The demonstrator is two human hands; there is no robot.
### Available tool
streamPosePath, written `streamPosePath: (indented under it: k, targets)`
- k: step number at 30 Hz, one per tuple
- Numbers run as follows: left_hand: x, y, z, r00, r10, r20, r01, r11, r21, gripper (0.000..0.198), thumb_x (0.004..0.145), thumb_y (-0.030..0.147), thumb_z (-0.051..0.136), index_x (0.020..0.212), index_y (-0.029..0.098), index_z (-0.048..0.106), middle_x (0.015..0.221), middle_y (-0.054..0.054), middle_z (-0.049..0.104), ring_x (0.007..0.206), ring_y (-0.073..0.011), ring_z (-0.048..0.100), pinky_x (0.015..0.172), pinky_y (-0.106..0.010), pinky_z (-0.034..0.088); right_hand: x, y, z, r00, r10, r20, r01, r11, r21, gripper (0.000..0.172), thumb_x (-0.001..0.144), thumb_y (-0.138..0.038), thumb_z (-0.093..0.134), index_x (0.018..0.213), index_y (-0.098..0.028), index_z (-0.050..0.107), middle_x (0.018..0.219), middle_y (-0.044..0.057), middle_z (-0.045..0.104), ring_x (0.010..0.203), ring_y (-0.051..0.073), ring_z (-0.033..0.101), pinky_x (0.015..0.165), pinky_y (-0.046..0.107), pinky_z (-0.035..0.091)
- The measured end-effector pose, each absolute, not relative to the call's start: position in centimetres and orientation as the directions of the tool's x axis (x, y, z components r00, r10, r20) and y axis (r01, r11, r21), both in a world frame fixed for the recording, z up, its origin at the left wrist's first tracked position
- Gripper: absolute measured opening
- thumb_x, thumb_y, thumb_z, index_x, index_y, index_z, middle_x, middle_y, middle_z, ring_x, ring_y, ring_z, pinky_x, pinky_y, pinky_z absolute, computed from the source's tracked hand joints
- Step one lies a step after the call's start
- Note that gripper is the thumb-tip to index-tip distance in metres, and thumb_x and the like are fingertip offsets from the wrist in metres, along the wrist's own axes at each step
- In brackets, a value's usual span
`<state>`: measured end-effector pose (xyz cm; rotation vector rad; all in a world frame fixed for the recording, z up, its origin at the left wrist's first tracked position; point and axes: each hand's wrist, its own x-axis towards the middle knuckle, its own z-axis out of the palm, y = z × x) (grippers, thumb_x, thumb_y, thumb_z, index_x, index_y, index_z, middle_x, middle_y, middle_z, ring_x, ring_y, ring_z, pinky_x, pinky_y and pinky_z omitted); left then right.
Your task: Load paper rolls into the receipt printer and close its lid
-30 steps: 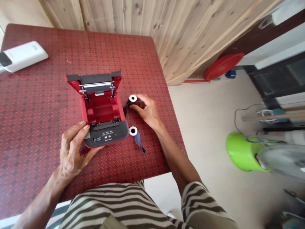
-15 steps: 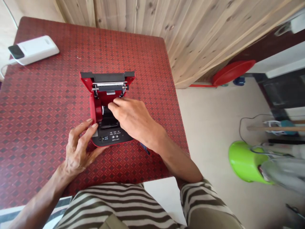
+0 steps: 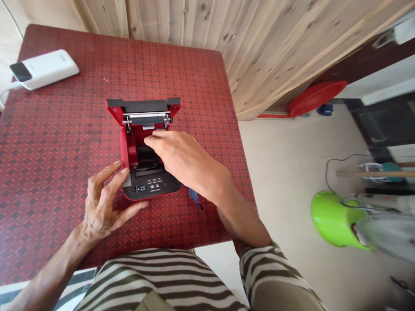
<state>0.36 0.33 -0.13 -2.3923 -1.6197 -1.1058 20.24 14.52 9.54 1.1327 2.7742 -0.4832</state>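
The right hand lay open above the red receipt printer (nothing gripped, it seemed); the open left hand was just beside, and a careless bump could shift the printer.

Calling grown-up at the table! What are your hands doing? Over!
Right hand over the printer's open compartment. Left hand at its left side. Blue strip by right wrist. Over.

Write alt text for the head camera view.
A person's right hand reaches into the open red thermal printer on a red patterned table, while the left hand sits beside the printer's front corner. A white power bank lies near the table's far left corner.
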Motion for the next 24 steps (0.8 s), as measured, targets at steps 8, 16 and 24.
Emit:
streamPosePath:
  k: [8, 16, 24]
  targets:
    - [-1.6, 5.7, 5.8, 0.258, 0.753, 0.606, 0.807, -0.513, 0.293, 0.094, 0.101, 0.069, 0.06, 0.17, 0.013, 0.03, 0.171, -0.02, 0.04, 0.157, -0.0372, 0.041, 0.127, -0.063, 0.043, 23.7, 11.8, 9.7, -0.849, 0.524, 0.066, 0.421, 0.748, -0.513, 0.022, 0.109, -0.02, 0.061, 0.121, -0.01, 0.077, 0.124, 0.014, 0.08, 0.111, 0.024, 0.073, 0.112, 0.044, 0.053]
    - [-1.7, 11.9, 6.3, 0.294, 0.815, 0.499, 0.712, -0.535, 0.455, 0.083, 0.111, 0.068, 0.034, 0.165, 0.005, 0.028, 0.156, -0.019, 0.057, 0.145, -0.0348, 0.057, 0.12, -0.064, 0.043, 23.7, 11.4, 6.5, -0.748, 0.602, 0.279, 0.335, 0.705, -0.625, 0.019, 0.108, -0.017, 0.061, 0.106, -0.013, 0.079, 0.105, 0.009, 0.083, 0.097, 0.02, 0.073, 0.097, 0.038, 0.057]
    - [-1.0, 9.2, 6.6, 0.233, 0.827, 0.511, 0.703, -0.506, 0.499, 0.076, 0.109, 0.072, 0.031, 0.153, 0.014, 0.056, 0.141, -0.015, 0.07, 0.129, -0.0264, 0.066, 0.117, -0.046, 0.048, 23.7, 9.9, 6.0, -0.614, 0.6, 0.513, 0.37, 0.793, -0.484, 0.021, 0.111, -0.012, 0.056, 0.104, -0.016, 0.076, 0.094, 0.004, 0.078, 0.088, 0.016, 0.067, 0.086, 0.031, 0.057]
